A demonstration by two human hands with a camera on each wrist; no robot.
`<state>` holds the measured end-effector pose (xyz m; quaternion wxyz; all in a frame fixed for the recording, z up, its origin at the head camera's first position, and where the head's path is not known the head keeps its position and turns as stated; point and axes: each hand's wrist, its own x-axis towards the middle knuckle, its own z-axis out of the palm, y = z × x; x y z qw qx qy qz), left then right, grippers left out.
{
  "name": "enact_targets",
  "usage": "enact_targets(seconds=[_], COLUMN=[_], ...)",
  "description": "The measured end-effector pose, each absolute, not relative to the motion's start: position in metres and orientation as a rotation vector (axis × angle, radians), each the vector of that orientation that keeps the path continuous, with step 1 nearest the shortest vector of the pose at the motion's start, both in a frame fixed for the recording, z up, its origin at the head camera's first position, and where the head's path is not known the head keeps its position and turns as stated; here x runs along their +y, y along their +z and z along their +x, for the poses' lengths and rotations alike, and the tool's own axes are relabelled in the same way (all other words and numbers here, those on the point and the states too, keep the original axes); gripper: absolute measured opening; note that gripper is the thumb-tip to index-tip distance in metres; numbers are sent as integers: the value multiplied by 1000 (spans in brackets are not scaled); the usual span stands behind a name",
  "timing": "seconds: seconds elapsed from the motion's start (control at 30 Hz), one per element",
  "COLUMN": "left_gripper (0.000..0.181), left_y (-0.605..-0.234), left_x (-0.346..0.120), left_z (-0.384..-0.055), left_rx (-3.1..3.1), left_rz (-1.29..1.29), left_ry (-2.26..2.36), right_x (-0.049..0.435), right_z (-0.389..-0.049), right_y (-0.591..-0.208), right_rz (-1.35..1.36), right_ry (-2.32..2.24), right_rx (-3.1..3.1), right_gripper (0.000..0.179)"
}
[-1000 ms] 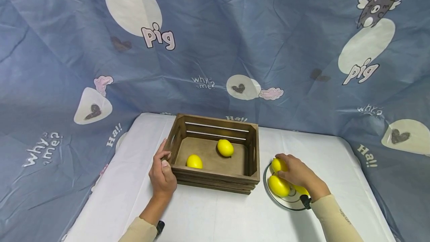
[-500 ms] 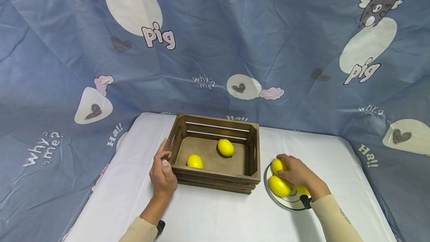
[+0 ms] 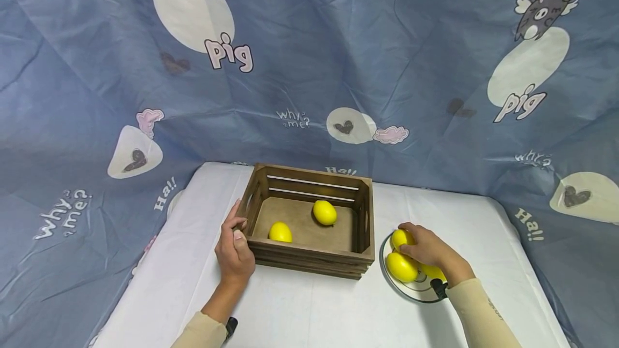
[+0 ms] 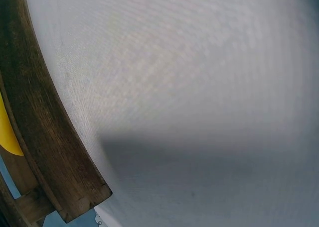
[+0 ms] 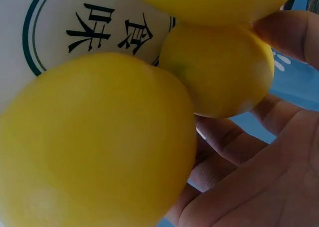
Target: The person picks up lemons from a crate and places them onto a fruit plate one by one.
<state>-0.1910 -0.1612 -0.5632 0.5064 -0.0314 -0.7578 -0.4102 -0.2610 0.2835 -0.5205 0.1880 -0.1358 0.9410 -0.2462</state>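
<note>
In the head view, my left hand (image 3: 235,251) grips the left end of a brown wooden crate (image 3: 309,263), thumb at the front corner. Two yellow lemons lie inside: one lemon (image 3: 280,232) by the front wall, another lemon (image 3: 324,212) farther back. On the right, my right hand (image 3: 425,246) holds a lemon (image 3: 402,238) between thumb and fingers, over the far side of a white plate (image 3: 407,289) with a dark green rim. Beside it on the plate sit a second lemon (image 3: 401,267) and a third lemon (image 3: 433,273), partly hidden by the wrist.
A white cloth (image 3: 309,310) covers the table. Behind it hangs a blue printed curtain (image 3: 271,95), which also borders both sides. The crate's right wall stands close to the plate, with a narrow strip of cloth between them.
</note>
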Motion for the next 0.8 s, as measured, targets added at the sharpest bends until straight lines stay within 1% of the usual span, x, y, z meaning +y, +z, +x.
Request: enact_targets(seconds=[0.4, 0.53, 0.63, 0.8], left_gripper=[37, 37, 36, 37], left_y=[-564, -564, -563, -562], left_x=[-162, -162, -161, -161], left_z=[-191, -190, -190, -189], left_rx=[-1832, -1838, -1840, -1847], left_rz=[-81, -78, -74, -73], left_ry=[-996, -996, -996, -996], right_x=[283, 284, 284, 283], right_z=[-260, -259, -259, -259], right_y=[-524, -525, -526, -526], right_rz=[-332, -355, -380, -401], right_ry=[-677, -671, -669, -686], right_rx=[2661, 2668, 2679, 2700], right_gripper=[62, 64, 63, 55])
